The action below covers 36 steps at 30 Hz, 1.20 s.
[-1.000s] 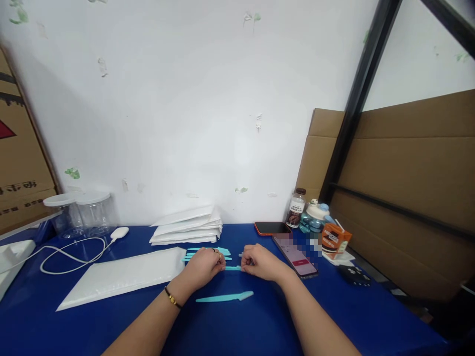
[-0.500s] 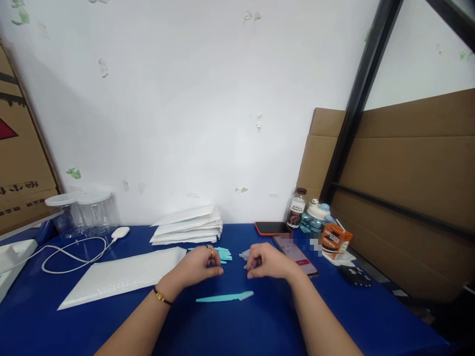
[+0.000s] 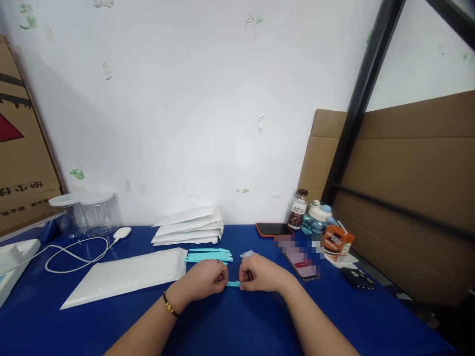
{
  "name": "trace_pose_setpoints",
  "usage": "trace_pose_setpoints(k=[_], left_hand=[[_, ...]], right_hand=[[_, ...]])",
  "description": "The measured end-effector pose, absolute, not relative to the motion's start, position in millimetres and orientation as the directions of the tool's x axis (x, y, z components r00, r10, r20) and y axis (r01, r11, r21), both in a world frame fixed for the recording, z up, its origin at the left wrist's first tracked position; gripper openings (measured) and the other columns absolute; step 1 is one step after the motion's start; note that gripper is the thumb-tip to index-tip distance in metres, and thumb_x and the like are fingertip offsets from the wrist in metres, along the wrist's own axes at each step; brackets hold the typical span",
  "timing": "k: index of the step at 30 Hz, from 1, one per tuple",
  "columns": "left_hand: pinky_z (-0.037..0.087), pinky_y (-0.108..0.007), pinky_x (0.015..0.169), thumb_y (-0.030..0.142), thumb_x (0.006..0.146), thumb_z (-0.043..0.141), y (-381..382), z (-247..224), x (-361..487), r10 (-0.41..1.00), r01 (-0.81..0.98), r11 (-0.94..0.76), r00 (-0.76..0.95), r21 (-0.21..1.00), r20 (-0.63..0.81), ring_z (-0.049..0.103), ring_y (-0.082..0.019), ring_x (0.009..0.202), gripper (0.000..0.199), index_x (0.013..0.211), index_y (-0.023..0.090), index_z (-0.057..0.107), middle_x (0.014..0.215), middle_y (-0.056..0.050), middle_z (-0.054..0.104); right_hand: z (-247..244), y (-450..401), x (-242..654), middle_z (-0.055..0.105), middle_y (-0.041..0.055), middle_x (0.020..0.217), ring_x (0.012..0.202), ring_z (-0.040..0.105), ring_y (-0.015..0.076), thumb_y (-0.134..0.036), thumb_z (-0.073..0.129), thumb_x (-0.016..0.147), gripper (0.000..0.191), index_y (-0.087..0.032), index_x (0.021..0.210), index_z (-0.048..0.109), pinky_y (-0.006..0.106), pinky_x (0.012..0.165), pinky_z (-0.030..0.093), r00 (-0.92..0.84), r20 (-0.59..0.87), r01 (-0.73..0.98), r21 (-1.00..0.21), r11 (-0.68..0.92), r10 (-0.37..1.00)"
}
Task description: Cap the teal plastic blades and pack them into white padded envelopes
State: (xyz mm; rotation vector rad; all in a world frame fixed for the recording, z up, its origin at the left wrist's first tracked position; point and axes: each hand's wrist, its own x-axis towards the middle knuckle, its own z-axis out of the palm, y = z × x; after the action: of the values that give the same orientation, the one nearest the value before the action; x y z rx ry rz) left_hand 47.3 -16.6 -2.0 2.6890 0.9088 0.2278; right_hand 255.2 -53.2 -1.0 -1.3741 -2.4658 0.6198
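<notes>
A turquoise eyebrow razor (image 3: pixel 233 284) is held level just above the blue table, only its middle showing between my hands. My left hand (image 3: pixel 208 278) is closed around its left part. On the other side my right hand (image 3: pixel 260 273) pinches the right end; whether a small clear cap is also in those fingers is hidden. Just behind the left hand lies a loose pile of turquoise eyebrow razors (image 3: pixel 210 255). A few clear plastic pieces (image 3: pixel 247 254), like blade caps, lie behind the right hand, partly covered by it.
A white padded mailer (image 3: pixel 126 277) lies left, with a stack of mailers (image 3: pixel 189 227) by the wall. Clear jars (image 3: pixel 98 215) and a white cable (image 3: pixel 76 247) are further left. Phones (image 3: pixel 274 229), a bottle (image 3: pixel 298 210), an orange carton (image 3: pixel 337 243) and a black item (image 3: pixel 356 278) stand or lie right.
The single razor that lay in front of my hands is now picked up between them. Both hands have come closer together and nearer to me, uncovering more of the razor pile.
</notes>
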Motion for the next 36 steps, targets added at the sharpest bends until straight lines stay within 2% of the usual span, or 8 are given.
trace_pose_setpoints(k=[5,8,11,14,17,22,30,36], left_hand=[[0.033,-0.021,0.061,0.022,0.081,0.039,-11,4,40,0.610,0.555,-0.772,0.783,0.309,0.119,0.051,-0.013,0.068,0.018,0.076,0.020,0.056,0.074,-0.001,0.059],[0.033,-0.022,0.061,0.022,0.082,0.036,-5,10,31,0.651,0.590,-0.739,0.750,0.326,0.118,0.050,-0.013,0.067,0.020,0.073,0.019,0.054,0.075,-0.002,0.059],[0.033,-0.022,0.059,0.025,0.083,0.034,-3,15,25,0.688,0.599,-0.679,0.721,0.424,0.083,0.049,-0.012,0.063,0.021,0.072,0.019,0.051,0.073,-0.001,0.057],[0.035,-0.021,0.058,0.030,0.084,0.033,-5,16,25,0.705,0.583,-0.610,0.709,0.536,0.032,0.050,-0.012,0.061,0.021,0.074,0.019,0.047,0.068,0.001,0.055],[0.035,-0.021,0.056,0.036,0.085,0.032,-7,12,28,0.715,0.571,-0.565,0.699,0.595,0.008,0.051,-0.012,0.058,0.023,0.075,0.020,0.045,0.064,0.003,0.052],[0.033,-0.021,0.053,0.033,0.083,0.034,-7,6,29,0.687,0.536,-0.574,0.727,0.619,0.009,0.047,-0.011,0.057,0.018,0.075,0.020,0.045,0.063,0.004,0.048],[0.030,-0.021,0.055,0.026,0.080,0.036,-8,5,34,0.642,0.508,-0.654,0.764,0.560,0.057,0.036,-0.010,0.059,0.014,0.071,0.019,0.044,0.065,0.003,0.044],[0.029,-0.021,0.056,0.025,0.079,0.035,-5,3,31,0.665,0.541,-0.656,0.744,0.527,0.064,0.035,-0.011,0.060,0.013,0.072,0.019,0.044,0.067,0.003,0.044]], right_hand=[[7,-51,273,0.064,0.0020,0.075,0.064,0.054,0.0114,-0.018,0.057,0.072,0.008,-0.016,0.073,0.065,0.019,0.056,0.036,-0.461,0.091,0.776,-0.442,0.450,0.883],[7,-47,295,0.065,0.0028,0.075,0.062,0.056,0.0120,-0.017,0.054,0.073,0.011,-0.015,0.073,0.065,0.019,0.055,0.037,-0.319,0.105,0.808,-0.489,0.328,0.942],[6,-43,313,0.066,0.0023,0.069,0.059,0.056,0.0128,-0.022,0.056,0.072,0.013,-0.016,0.073,0.067,0.020,0.052,0.037,-0.202,0.048,0.824,-0.531,0.196,0.978],[5,-42,320,0.066,0.0028,0.071,0.064,0.057,0.0139,-0.018,0.056,0.070,0.012,-0.017,0.074,0.068,0.021,0.056,0.038,-0.125,0.107,0.864,-0.476,0.162,0.986],[6,-43,317,0.064,0.0023,0.079,0.069,0.056,0.0129,-0.006,0.050,0.067,0.025,-0.018,0.078,0.068,0.020,0.061,0.038,-0.198,0.200,0.870,-0.415,0.266,0.960],[-2,-39,312,0.060,0.0015,0.085,0.069,0.054,0.0109,0.004,0.046,0.057,0.040,-0.021,0.079,0.069,0.017,0.059,0.037,-0.333,0.121,0.867,-0.352,0.354,0.935],[-9,-36,308,0.061,0.0023,0.079,0.065,0.053,0.0111,-0.015,0.060,0.065,0.015,-0.017,0.078,0.067,0.017,0.054,0.036,-0.270,0.017,0.879,-0.403,0.253,0.963],[-6,-42,302,0.060,0.0016,0.081,0.063,0.051,0.0101,-0.018,0.064,0.060,0.014,-0.016,0.074,0.066,0.017,0.050,0.036,-0.300,-0.069,0.872,-0.424,0.244,0.951]])
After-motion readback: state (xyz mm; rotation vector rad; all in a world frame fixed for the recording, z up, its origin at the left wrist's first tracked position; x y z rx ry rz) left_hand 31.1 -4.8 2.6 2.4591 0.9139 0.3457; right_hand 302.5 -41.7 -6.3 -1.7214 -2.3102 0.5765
